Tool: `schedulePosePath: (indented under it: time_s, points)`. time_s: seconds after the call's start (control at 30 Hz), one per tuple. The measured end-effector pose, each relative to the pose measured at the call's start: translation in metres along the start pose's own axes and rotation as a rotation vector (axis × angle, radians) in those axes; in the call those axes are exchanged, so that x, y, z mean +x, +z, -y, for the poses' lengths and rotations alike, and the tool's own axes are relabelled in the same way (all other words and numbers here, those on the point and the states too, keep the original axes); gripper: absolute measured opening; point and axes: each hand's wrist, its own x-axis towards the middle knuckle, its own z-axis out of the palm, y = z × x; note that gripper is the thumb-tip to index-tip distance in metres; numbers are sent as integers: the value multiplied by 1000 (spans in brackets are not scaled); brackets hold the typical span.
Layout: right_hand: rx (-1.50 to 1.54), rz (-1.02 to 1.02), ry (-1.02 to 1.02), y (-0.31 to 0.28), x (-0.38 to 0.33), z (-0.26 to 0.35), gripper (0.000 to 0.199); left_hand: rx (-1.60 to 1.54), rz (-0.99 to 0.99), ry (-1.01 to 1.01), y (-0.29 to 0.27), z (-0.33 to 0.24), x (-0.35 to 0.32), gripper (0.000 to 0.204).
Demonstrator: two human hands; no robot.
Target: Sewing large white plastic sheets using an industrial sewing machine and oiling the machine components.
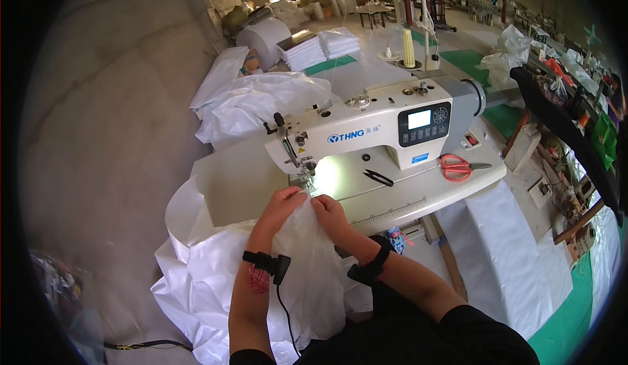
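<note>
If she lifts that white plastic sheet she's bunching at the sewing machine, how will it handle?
Probably floppy: the white sheet folds and drapes off the table where both hands, left hand and right hand, bunch it. Likely light for its bulk, since it looks thin and translucent. Its glossy surface suggests it may slip.

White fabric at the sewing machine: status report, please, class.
Left hand and right hand both pinch white fabric. Edge sits before needle. Thread snips lie clear.
</note>
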Motion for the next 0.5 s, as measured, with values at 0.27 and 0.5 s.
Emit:
schedulePosePath:
  time_s: [0.27, 0.5]
  points:
    - [-1011, -113, -744, -3, -19, 10, 32, 48, -32, -1, -3, 15, 11, 21]
    - [-1261, -48, -711, -4, -16, 8, 34, 192, 0, 153, 0, 34, 29, 23]
